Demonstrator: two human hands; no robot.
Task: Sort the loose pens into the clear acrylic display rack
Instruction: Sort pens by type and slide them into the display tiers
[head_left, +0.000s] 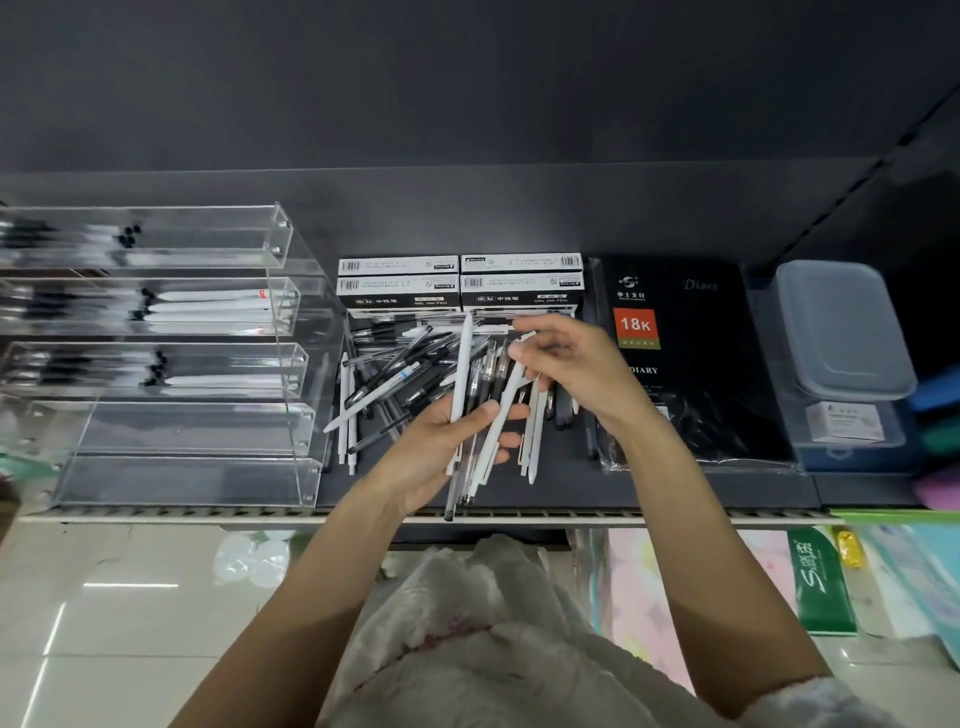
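Just right of the tiered clear acrylic display rack, the left hand clasps a bundle of white and clear pens for sorting, while the right hand pinches one white pen above the loose pile of black and white pens.

Light falls from above me; glare streaks the floor tiles, my acrylic rack blurs leftward, and wide-angle distortion bends the edges.

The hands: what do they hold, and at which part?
Left hand grips a bundle of pens around mid-barrel. Right hand pinches one white pen near its top.
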